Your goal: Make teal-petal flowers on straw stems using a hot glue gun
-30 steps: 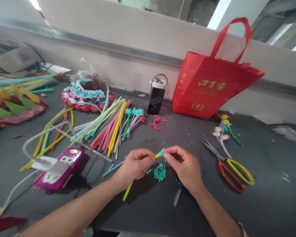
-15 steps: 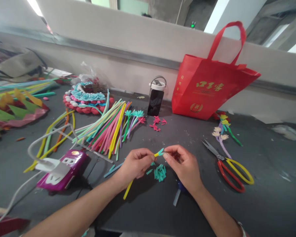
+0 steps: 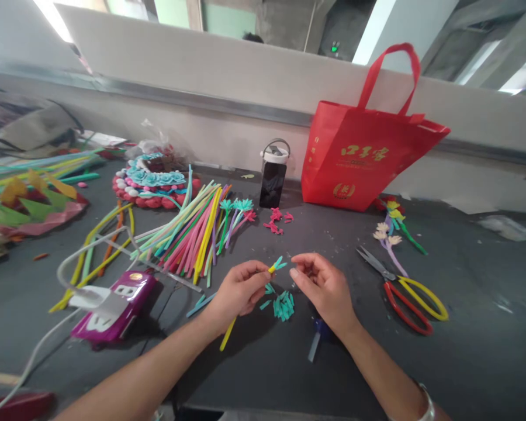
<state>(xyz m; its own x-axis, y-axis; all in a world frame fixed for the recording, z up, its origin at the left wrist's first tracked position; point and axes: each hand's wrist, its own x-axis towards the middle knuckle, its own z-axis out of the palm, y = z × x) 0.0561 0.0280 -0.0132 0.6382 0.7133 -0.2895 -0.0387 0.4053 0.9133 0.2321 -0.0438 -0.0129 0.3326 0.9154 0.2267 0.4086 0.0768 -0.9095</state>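
Note:
Pinched in my left hand is a yellow pipe cleaner; its long end hangs below the fist. Two short teal pieces fan out from its upper tip in a V. My right hand hovers just to the right, apart from the stem, with thumb and forefinger separated and nothing visible between them. On the table beneath and between both hands lies a small pile of cut teal pieces. A blue object with a clear strip lies below my right wrist, partly hidden.
Scissors with red and yellow handles lie at right, near finished flowers. Behind stand a red bag and a bottle. Leftward are bundled pipe cleaners, a purple power strip with a white cable, and small pink pieces.
My right hand has let go of the teal tip and drawn slightly right, its fingers parting. The teal pieces now spread wider. My left hand keeps its hold; the view has shifted slightly.

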